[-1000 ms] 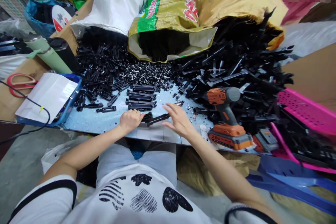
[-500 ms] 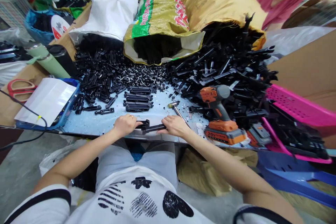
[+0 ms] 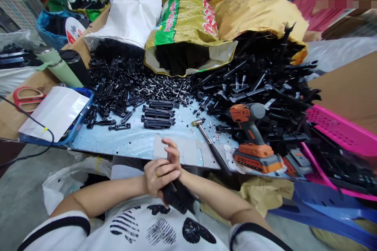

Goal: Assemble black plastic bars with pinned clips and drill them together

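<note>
My hands are together in front of my shirt, by the table's front edge. Wearing a ring, my left hand (image 3: 160, 174) is closed over a dark black plastic part (image 3: 176, 196), which is blurred and partly covered. My right hand (image 3: 173, 153) crosses behind it with fingers pointing up and slightly curled, its palm against the part; its thumb is hidden. Beyond them, a short stack of black hinged plastic arms (image 3: 158, 114) lies on the light-blue tabletop (image 3: 129, 141). A hammer (image 3: 212, 147) with a black handle rests to the right.
An orange cordless drill (image 3: 249, 137) stands right of the hammer, beside a pink basket (image 3: 341, 131). Loose screws (image 3: 167, 88) and heaps of black parts (image 3: 108, 86) spread below several sacks (image 3: 188, 19). At left are red-handled scissors (image 3: 28, 98) and a blue tray (image 3: 66, 139). Another person's pink sleeve (image 3: 319, 6) shows behind.
Both hands have come from the table edge back toward my body and together, carrying the black part. The hammer's handle, partly covered before, is now in full view.
</note>
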`<state>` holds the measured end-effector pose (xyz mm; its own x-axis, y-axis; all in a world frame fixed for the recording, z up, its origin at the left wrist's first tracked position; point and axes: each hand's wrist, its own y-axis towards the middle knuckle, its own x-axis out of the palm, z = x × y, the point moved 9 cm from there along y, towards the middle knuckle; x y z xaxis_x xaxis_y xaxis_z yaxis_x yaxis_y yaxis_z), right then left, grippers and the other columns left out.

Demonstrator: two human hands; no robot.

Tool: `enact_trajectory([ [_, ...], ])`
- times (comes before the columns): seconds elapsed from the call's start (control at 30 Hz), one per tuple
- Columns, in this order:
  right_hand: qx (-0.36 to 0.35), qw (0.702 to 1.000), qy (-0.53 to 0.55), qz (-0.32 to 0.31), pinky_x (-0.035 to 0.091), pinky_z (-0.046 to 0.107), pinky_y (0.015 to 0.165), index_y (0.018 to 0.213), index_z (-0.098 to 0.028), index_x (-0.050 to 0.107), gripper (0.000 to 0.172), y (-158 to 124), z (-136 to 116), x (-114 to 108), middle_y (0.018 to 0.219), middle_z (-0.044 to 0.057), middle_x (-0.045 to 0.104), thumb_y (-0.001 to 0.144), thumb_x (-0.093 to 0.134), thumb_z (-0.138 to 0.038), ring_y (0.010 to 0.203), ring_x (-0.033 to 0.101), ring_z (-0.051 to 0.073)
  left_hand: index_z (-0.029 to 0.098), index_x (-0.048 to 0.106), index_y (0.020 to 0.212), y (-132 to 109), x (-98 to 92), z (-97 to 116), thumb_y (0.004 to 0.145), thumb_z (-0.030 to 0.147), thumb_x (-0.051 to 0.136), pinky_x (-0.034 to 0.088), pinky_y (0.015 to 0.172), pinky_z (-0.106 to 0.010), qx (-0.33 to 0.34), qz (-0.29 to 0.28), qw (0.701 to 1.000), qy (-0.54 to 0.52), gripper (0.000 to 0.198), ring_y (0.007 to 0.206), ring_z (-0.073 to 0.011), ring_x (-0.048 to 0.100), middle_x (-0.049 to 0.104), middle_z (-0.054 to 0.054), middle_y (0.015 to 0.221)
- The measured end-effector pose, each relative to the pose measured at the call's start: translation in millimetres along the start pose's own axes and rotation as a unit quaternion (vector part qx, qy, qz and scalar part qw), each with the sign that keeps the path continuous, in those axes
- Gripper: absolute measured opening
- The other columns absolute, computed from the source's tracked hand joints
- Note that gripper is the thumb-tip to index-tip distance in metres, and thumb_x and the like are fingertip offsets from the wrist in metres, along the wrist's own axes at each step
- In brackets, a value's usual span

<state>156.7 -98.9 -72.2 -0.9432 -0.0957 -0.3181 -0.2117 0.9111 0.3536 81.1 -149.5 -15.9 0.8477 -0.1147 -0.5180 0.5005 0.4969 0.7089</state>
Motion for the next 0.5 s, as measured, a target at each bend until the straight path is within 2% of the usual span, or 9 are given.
enact_trajectory([
  [0.07,-0.07,0.996,-0.056,0.024,0.032,0.055,0.099,0.114,-0.024,0.047,0.059,33.4,5.5,-11.6,0.128,0.012,0.043,0.084,0.02,-0.067,0.123,0.039,0.029,0.024,0.063,0.108,-4.0,8.4,-20.8,0.086,0.068,0.025,0.048,0.085,-0.038,0.018,-0.024,0.995,0.094,0.062,0.1,-0.0232,0.059,0.064,-0.01,0.098],
  [0.13,-0.107,0.981,-0.161,-0.013,0.032,0.053,0.1,0.115,-0.023,0.048,0.048,85.2,18.7,-25.0,0.126,0.013,0.046,0.084,0.037,-0.058,0.122,0.04,0.029,0.025,0.061,0.115,-2.9,15.7,-50.5,0.088,0.06,0.036,0.046,0.09,-0.04,0.011,-0.072,0.979,0.193,0.051,0.105,-0.0237,0.057,0.063,-0.01,0.104],
  [0.23,-0.054,0.945,-0.32,0.028,0.03,0.05,0.102,0.116,-0.018,0.05,0.036,183.5,57.6,-74.2,0.129,0.016,0.044,0.09,0.039,-0.041,0.124,0.036,0.028,0.024,0.059,0.118,5.8,20.4,-98.7,0.09,0.038,0.05,0.039,0.095,-0.048,-0.043,-0.157,0.937,0.309,0.033,0.112,-0.0278,0.053,0.061,-0.013,0.113],
  [0.3,-0.005,0.92,-0.39,0.048,0.031,0.049,0.1,0.117,-0.014,0.05,0.035,244.8,85.4,-101.6,0.128,0.018,0.044,0.09,0.044,-0.036,0.12,0.038,0.03,0.023,0.056,0.121,15.5,14.9,-121.2,0.089,0.034,0.052,0.034,0.097,-0.052,-0.084,-0.187,0.919,0.337,0.035,0.117,-0.0302,0.049,0.06,-0.014,0.117],
  [0.4,0.053,0.9,-0.425,0.083,0.033,0.048,0.095,0.123,-0.006,0.043,0.045,311.2,117.3,-126.4,0.124,0.023,0.046,0.088,0.052,-0.032,0.116,0.039,0.031,0.02,0.05,0.127,31.2,-12.3,-151.8,0.09,0.038,0.047,0.033,0.099,-0.047,-0.191,-0.178,0.9,0.348,0.041,0.118,-0.0286,0.046,0.057,-0.014,0.121],
  [0.43,0.069,0.898,-0.424,0.098,0.032,0.047,0.095,0.124,-0.001,0.04,0.049,325.6,124.7,-131.6,0.122,0.024,0.047,0.087,0.052,-0.032,0.115,0.039,0.03,0.017,0.051,0.125,34.0,-26.6,-164.5,0.091,0.037,0.045,0.035,0.097,-0.045,-0.245,-0.166,0.884,0.361,0.04,0.116,-0.0281,0.047,0.057,-0.015,0.119],
  [0.5,0.094,0.898,-0.414,0.12,0.03,0.045,0.096,0.122,0.008,0.036,0.057,345.6,135.8,-138.6,0.115,0.028,0.049,0.087,0.051,-0.035,0.114,0.039,0.027,0.011,0.055,0.116,32.4,-57.2,-191.2,0.091,0.033,0.043,0.039,0.089,-0.043,-0.357,-0.151,0.829,0.403,0.035,0.109,-0.0298,0.049,0.057,-0.018,0.113],
])
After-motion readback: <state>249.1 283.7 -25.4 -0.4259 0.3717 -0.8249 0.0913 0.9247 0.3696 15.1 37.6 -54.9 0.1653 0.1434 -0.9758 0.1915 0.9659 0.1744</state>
